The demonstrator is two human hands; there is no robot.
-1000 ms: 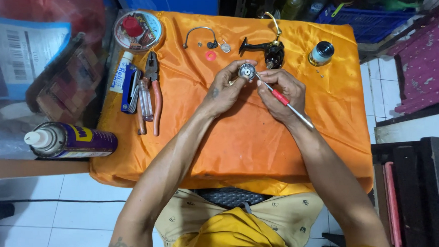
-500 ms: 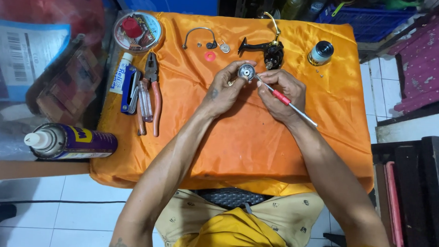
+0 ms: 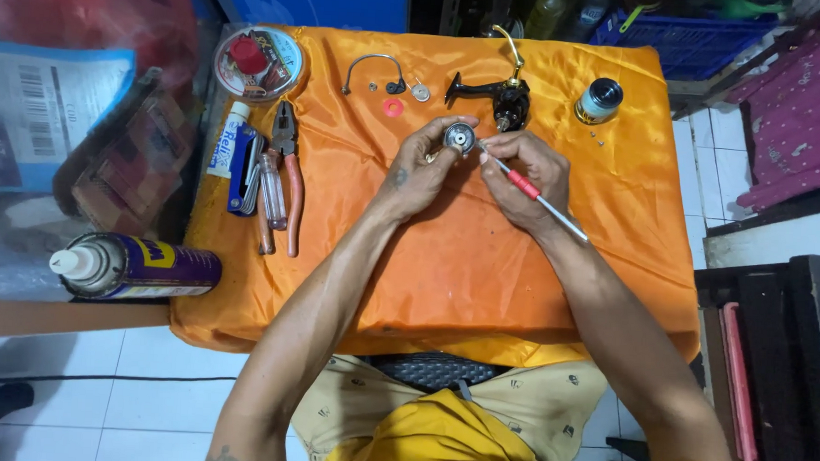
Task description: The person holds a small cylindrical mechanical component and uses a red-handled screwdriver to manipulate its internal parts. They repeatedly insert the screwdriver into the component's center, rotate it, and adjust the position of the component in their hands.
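holding a small round metal part up off the cloth while a thin tool works at it

left hand (image 3: 422, 171) has its fingers curled shut around a small round metal part (image 3: 459, 138), pinched between thumb and fingertips so the open face points toward the other hand, likely so the tool tip can get straight in. part sits raised above the orange cloth (image 3: 445, 278), near the middle of the far half of the table, just in front of the black reel body (image 3: 503, 94). right hand (image 3: 523, 171) is closed in a pen-style grip on a thin screwdriver (image 3: 532, 190) with a red band on its shaft, tip touching or right at the part, can't tell which, handle end trailing out over the wrist. pen grip looks chosen for fine control, not force

both wrists seem to rest low on the cloth, probably to steady the work

loose bits laid out in a row along the far edge, apart from each other, looks like so none get lost: curved wire bail (image 3: 373, 70), small pink washer (image 3: 393, 108), silver spool (image 3: 599, 100), round clear tub with red lid (image 3: 257, 62). pliers (image 3: 286, 174) and a blue tool set (image 3: 243, 170) are parked at the left side, within reach but clear of the hands. spray can (image 3: 132, 266) lies on its side off the cloth at the left
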